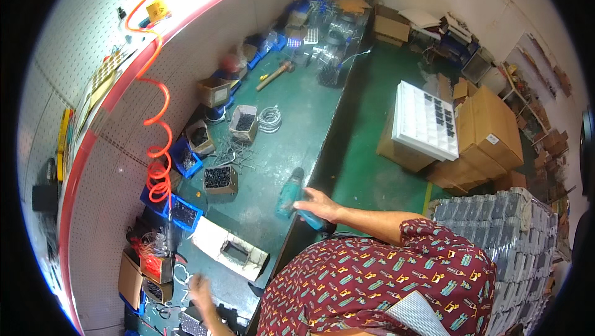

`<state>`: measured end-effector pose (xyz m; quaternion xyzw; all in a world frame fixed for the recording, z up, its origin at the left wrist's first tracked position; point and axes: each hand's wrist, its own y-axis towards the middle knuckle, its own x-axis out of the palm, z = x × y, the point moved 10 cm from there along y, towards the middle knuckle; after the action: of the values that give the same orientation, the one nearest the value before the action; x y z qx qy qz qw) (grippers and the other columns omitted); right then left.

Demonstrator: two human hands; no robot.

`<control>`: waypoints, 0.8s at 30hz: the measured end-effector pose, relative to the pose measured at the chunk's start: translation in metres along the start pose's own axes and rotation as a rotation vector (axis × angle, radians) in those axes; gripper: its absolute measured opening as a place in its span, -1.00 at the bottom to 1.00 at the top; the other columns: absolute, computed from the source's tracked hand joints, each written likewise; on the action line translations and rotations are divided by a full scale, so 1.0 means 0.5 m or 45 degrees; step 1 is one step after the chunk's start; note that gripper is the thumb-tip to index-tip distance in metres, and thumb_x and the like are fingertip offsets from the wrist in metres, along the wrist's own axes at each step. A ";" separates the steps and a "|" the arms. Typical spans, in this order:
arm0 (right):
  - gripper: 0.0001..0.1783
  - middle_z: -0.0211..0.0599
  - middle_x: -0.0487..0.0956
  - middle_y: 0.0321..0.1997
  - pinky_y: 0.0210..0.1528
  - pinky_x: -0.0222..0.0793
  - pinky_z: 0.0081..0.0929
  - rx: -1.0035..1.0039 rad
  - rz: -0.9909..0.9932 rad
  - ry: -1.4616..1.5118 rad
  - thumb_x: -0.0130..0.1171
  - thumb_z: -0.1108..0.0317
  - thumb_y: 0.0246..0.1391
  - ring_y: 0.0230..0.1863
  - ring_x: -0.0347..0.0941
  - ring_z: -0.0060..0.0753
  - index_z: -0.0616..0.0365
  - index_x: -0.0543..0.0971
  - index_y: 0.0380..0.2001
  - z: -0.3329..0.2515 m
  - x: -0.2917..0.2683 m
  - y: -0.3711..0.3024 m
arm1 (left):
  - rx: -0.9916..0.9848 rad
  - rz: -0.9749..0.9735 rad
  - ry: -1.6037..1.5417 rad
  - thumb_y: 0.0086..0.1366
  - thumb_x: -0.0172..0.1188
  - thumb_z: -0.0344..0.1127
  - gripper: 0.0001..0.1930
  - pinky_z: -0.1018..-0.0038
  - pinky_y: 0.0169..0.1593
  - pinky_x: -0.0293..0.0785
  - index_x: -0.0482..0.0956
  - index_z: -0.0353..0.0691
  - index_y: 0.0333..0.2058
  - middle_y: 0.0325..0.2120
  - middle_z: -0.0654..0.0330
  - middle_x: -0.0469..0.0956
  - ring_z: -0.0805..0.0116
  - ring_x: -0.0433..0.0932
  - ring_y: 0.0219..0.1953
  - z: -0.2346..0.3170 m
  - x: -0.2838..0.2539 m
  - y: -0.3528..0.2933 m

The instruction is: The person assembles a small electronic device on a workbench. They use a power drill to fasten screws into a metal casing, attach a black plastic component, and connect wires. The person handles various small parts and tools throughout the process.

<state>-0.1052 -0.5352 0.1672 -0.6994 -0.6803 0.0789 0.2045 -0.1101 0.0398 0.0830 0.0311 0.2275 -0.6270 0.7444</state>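
My right hand is wrapped round the handle of a teal and black cordless drill, held above the green workbench near its front edge. Low in the view, my left hand is smeared by motion, so its fingers cannot be made out. It is nearest to a white cable loop and a dark metal part at the bottom edge. Between the two hands lies a white block with a dark rectangular opening.
Cartons of small black parts and blue bins line the bench's wall side. A red coiled hose hangs there. Farther off lie a wire coil and a hammer. Wrapped grey parts are stacked at right.
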 end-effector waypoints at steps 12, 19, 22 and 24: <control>-0.18 0.09 0.47 0.22 0.32 0.22 -0.36 -0.387 -0.247 -0.293 0.01 -0.21 0.34 0.25 0.38 -0.19 0.38 0.35 0.28 -0.182 -0.003 0.155 | -0.227 -0.604 -0.535 0.33 0.28 0.00 -0.45 0.40 0.15 0.37 0.59 -0.39 0.06 0.00 0.15 0.58 0.40 0.50 0.01 0.500 0.810 -0.032; -0.45 -0.31 0.55 -0.14 -0.18 0.55 -0.36 0.130 0.254 0.230 0.14 -0.10 0.29 -0.14 0.51 -0.46 0.15 0.55 0.07 -0.115 -0.324 0.221 | 0.368 -0.703 -0.207 0.20 0.46 -0.25 -0.70 0.37 -0.21 0.52 0.61 -0.32 -0.23 -0.37 0.23 0.65 0.36 0.58 -0.37 0.450 0.878 0.064; -0.37 -0.20 0.52 -0.07 -0.15 0.61 -0.30 0.223 0.478 0.563 0.21 -0.11 0.24 -0.10 0.50 -0.33 0.14 0.46 0.17 -0.093 -0.514 0.273 | 0.677 -0.641 0.164 0.13 0.44 -0.32 -0.73 0.25 -0.32 0.53 0.56 -0.29 -0.28 -0.45 0.08 0.65 0.17 0.65 -0.42 0.524 0.924 0.060; -0.26 -0.08 0.48 0.03 -0.09 0.64 -0.15 0.227 0.544 0.799 0.21 -0.10 0.24 -0.05 0.51 -0.21 0.21 0.34 0.27 -0.089 -0.623 0.342 | 0.687 -0.755 0.389 0.10 0.40 -0.36 -0.51 0.16 -0.12 0.54 0.50 -0.27 0.02 -0.27 -0.09 0.65 -0.10 0.65 -0.22 0.549 0.975 0.072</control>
<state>0.0502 -0.8480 0.0879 -0.7949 -0.4143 -0.0391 0.4415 0.0599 -0.4915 0.1358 0.2506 0.1619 -0.8391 0.4550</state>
